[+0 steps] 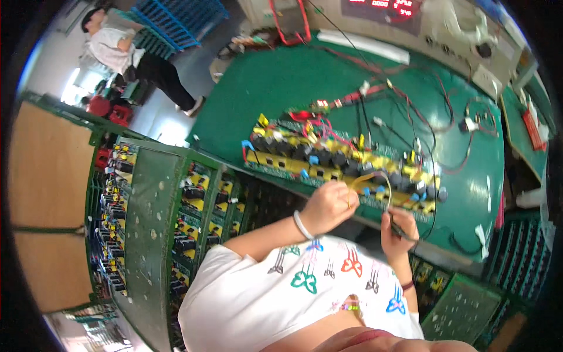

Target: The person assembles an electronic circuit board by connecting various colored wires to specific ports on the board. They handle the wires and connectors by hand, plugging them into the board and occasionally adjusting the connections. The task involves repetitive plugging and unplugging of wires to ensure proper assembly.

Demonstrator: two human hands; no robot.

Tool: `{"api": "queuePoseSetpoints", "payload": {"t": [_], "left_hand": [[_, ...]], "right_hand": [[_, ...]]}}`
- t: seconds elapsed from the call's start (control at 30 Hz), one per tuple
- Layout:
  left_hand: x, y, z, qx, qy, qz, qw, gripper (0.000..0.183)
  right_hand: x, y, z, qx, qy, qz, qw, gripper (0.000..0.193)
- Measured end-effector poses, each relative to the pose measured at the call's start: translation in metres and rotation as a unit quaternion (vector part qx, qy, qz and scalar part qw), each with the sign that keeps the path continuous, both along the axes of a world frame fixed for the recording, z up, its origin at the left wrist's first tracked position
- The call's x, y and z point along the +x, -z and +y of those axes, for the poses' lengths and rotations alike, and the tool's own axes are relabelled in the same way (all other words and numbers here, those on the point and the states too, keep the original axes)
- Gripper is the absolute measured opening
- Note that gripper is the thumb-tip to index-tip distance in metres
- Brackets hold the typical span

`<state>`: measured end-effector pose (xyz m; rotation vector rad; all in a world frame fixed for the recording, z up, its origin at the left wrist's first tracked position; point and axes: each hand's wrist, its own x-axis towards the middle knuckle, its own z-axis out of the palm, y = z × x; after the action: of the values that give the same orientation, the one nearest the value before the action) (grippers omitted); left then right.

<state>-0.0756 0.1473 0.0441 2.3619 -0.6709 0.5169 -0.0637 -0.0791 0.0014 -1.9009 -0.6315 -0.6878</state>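
Note:
A thin yellow-and-pale wire (384,179) arches between my two hands, just above the near edge of the board row. My left hand (330,206), with a white band at the wrist, is closed in a pinch around one end of it. My right hand (401,227) is closed around a dark slim handle (403,234), whose kind I cannot make out; the wire meets that hand at its fingertips. Right in front of both hands lies a long row of circuit boards (319,171) carrying yellow transformers, black cylinders and blue parts.
The boards lie on a green-topped table (252,88). Red and black leads (404,97) run across it toward a bench instrument (381,12) with a red display. Green racks (161,193) of similar boards stand at the left. A person (135,56) stands in the aisle, far left.

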Motion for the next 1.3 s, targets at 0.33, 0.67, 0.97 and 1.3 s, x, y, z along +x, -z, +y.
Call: {"api": "queuePoseSetpoints", "payload": {"t": [0.33, 0.67, 0.97, 1.3], "left_hand": [[0.003, -0.003, 0.001, -0.035, 0.014, 0.031, 0.999, 0.018], [0.002, -0.002, -0.001, -0.039, 0.014, 0.022, 0.999, 0.017], [0.005, -0.010, 0.000, -0.031, 0.026, 0.011, 0.999, 0.015], [0.007, -0.003, 0.004, -0.027, 0.030, 0.011, 0.999, 0.014]], "right_hand": [[0.006, 0.009, -0.002, 0.083, 0.010, 0.013, 0.996, 0.025], [0.006, 0.000, 0.002, 0.030, 0.029, 0.008, 0.999, 0.024], [0.008, 0.006, 0.001, 0.005, 0.035, -0.007, 0.999, 0.024], [0.030, -0.044, -0.004, 0.026, 0.015, 0.069, 0.997, 0.012]]}}
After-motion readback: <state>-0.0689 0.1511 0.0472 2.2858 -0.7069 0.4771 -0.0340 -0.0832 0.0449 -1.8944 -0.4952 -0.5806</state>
